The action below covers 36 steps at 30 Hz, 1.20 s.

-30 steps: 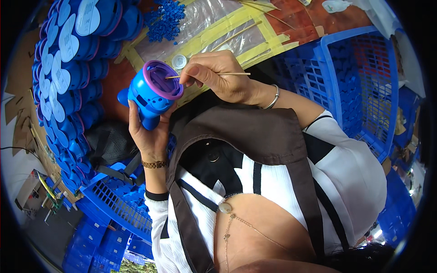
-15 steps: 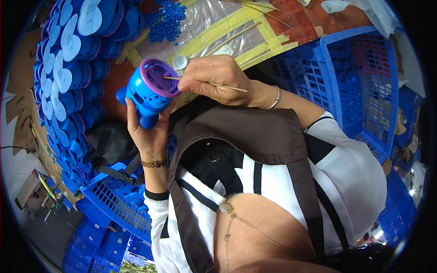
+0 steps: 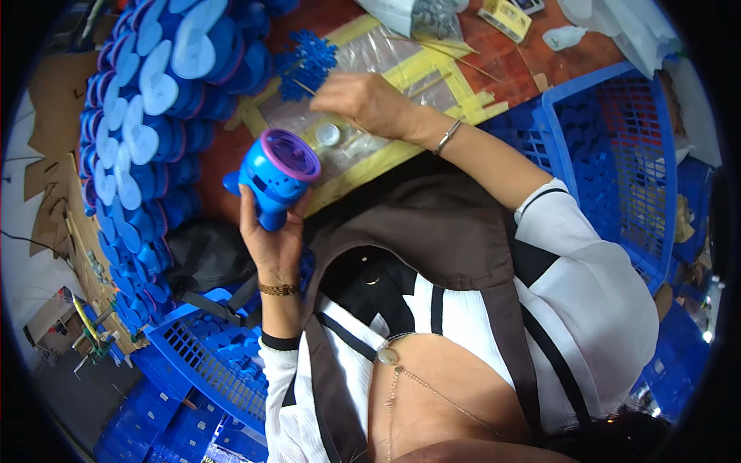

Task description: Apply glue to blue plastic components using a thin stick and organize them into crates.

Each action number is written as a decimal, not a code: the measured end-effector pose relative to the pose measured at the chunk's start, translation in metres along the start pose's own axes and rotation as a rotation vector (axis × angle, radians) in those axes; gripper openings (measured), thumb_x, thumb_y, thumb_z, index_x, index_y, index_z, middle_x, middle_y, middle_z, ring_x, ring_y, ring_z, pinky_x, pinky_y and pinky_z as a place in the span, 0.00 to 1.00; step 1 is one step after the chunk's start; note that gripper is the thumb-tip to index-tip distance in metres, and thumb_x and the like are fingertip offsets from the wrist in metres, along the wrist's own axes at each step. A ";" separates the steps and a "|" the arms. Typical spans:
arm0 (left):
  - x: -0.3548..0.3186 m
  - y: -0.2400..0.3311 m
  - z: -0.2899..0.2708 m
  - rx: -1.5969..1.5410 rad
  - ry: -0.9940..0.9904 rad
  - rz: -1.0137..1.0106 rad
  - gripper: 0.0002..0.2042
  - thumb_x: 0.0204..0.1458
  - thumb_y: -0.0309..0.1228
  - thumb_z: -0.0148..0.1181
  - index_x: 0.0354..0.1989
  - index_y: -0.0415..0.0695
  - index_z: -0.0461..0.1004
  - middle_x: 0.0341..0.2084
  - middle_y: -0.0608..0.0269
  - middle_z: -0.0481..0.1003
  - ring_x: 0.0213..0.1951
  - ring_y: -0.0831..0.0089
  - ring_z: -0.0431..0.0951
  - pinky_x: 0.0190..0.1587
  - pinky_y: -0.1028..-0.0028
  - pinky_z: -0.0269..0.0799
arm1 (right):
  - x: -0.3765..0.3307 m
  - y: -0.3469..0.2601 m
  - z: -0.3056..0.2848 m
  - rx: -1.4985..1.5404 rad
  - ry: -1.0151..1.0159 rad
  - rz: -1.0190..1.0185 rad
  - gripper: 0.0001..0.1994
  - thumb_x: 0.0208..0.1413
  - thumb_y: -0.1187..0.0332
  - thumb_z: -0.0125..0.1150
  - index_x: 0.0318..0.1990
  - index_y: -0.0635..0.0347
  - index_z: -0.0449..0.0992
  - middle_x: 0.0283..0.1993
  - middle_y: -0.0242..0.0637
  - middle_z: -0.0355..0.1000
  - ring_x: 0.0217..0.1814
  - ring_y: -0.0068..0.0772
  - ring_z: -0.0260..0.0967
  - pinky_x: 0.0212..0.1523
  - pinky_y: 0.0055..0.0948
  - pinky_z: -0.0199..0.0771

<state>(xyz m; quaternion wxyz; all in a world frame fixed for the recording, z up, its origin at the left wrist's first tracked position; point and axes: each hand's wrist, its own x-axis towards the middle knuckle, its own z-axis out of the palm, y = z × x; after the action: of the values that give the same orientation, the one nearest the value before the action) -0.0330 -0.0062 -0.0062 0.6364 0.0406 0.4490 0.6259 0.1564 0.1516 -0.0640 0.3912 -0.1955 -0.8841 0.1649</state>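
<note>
I hold the blue plastic toy housing with a purple ring round its open top (image 3: 275, 179) upright in my left hand (image 3: 272, 245), fingers wrapped round its lower part, above the near edge of the red-brown table (image 3: 220, 158). My right hand (image 3: 363, 102) reaches out over the clear plastic sheet taped down with yellow strips (image 3: 386, 69), its fingers curled by the small pile of blue snowflake-shaped plastic pieces (image 3: 307, 62); whether they already pinch one I cannot tell. A small white round cap (image 3: 328, 135) lies on the sheet just below that hand.

I judge this the fetching step: picking up the next small part for the housing's open top. The next move seems to call for a clean pinch on a single piece and bringing it back over the purple ring.

At the table's far edge lie a yellow flat box (image 3: 505, 17) and a clear bag of small grey parts (image 3: 432, 17). Stacked blue-and-white toy parts (image 3: 147, 116) crowd its left side; a blue plastic crate (image 3: 617, 154) stands on the right.
</note>
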 end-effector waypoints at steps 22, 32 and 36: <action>-0.009 -0.006 0.016 0.126 0.009 0.222 0.29 0.55 0.49 0.54 0.61 0.46 0.58 0.56 0.58 0.65 0.58 0.62 0.66 0.59 0.56 0.62 | 0.018 -0.069 -0.032 0.489 0.310 0.208 0.07 0.45 0.77 0.67 0.33 0.63 0.77 0.30 0.36 0.74 0.30 0.29 0.72 0.30 0.24 0.70; -0.018 -0.015 0.010 0.226 -0.009 0.260 0.27 0.54 0.49 0.56 0.58 0.51 0.60 0.54 0.65 0.66 0.55 0.68 0.67 0.58 0.63 0.61 | 0.010 -0.074 -0.027 0.315 0.439 0.015 0.11 0.39 0.77 0.68 0.34 0.61 0.76 0.30 0.38 0.73 0.31 0.38 0.72 0.32 0.30 0.74; -0.018 -0.017 0.005 0.273 -0.004 0.307 0.26 0.53 0.50 0.57 0.57 0.51 0.60 0.51 0.67 0.66 0.53 0.71 0.67 0.54 0.65 0.63 | 0.007 -0.075 -0.026 0.218 0.384 -0.013 0.12 0.37 0.77 0.67 0.34 0.61 0.77 0.30 0.38 0.73 0.32 0.39 0.72 0.34 0.31 0.74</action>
<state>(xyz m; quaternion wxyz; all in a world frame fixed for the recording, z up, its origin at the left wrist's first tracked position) -0.0134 -0.0224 -0.0046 0.5229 0.1955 0.5170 0.6489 0.1554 0.0933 -0.0100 0.5723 -0.1743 -0.7715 0.2165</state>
